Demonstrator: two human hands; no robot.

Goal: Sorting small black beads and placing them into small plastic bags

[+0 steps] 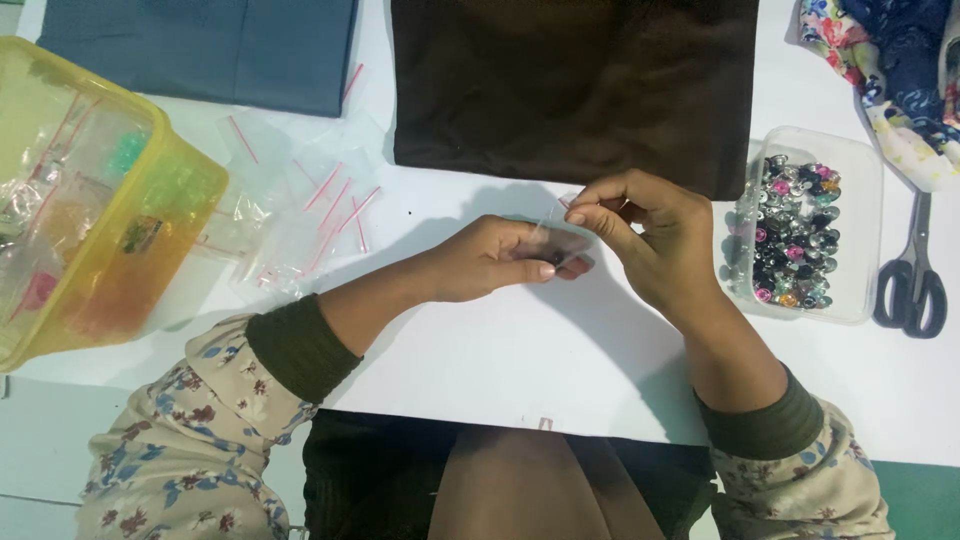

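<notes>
White and flat, the surface carried sewing odds and ends on every side. Both hands met near its middle: the left hand pinched a small clear bag between thumb and fingers, and the right hand closed its fingertips on the bag's top edge, so the 2 hands were together, each clamped on the same bag. What lay inside the bag was too small to tell, though something dark showed there. Just right of the right hand stood a clear plastic tray full of shiny coloured buttons. Grey-handled scissors lay right of that tray, and a floral cloth sat at the far right corner. A dark brown cloth lay on the far side of the hands, with a blue cloth far left. A yellow plastic tub holding bags stood at the left edge, and loose clear bags with red strips were scattered between it and the left hand.
</notes>
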